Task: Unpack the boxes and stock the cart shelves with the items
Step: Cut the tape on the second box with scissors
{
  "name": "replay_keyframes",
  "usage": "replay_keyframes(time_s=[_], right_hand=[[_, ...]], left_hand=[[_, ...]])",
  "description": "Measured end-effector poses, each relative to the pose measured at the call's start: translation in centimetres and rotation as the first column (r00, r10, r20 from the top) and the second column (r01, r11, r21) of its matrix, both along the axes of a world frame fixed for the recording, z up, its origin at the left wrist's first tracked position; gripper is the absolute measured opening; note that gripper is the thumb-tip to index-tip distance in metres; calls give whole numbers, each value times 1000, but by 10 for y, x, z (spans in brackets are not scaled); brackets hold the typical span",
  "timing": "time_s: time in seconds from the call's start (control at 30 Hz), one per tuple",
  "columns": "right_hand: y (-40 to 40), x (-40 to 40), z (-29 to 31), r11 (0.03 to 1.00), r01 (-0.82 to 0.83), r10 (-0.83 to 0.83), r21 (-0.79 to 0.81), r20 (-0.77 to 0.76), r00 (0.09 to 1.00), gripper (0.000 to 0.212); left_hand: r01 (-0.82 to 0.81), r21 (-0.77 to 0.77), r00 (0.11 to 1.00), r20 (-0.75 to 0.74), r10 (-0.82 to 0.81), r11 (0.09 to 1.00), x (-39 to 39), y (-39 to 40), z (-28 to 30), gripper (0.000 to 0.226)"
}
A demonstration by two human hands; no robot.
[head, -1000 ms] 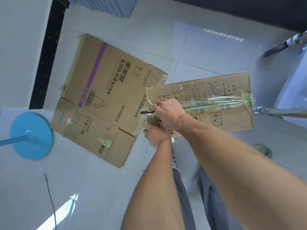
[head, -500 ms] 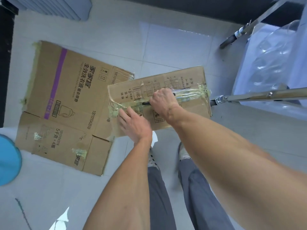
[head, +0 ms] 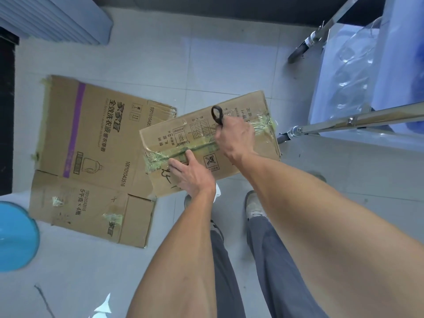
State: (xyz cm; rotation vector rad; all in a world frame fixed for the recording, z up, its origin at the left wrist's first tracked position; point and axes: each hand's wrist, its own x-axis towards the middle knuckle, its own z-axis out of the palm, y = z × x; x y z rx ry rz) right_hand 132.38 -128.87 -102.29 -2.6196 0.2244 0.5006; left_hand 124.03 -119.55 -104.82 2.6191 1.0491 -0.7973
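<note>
1. Since the earlier frame our right hand (head: pixel 235 136) has moved along the taped seam (head: pixel 183 150) toward the cart-side end; the black scissors (head: pixel 217 114) it grips now stick up, handle loop visible.
2. Our left hand (head: pixel 191 172) has shifted slightly, fingers flat and pressing the sealed box (head: pixel 261 154) just below the seam.
3. Box lies on the floor under both hands, partly over a flattened carton (head: pixel 91 157), beside the cart (head: pixel 358 120).

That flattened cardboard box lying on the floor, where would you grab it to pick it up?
Probably by the near right flap of the flattened box, coming from the person's side. It lies flat on the tiled floor, its far right corner is tucked under the taped box, and the near flap's edges are free.
</note>
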Motion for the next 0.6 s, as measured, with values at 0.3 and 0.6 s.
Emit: replay_keyframes(time_s=[0.3, 0.6], right_hand=[[-2, -31, -5, 340, 925, -838, 168, -392, 379, 17], [40, -22, -9, -161, 950, -867, 267, -499, -6, 14]], left_hand=[[306, 29, 938, -180, -296, 952, 6, 20, 6, 65], [350, -3, 928, -134, -347, 937, 27, 32, 4, 32]])
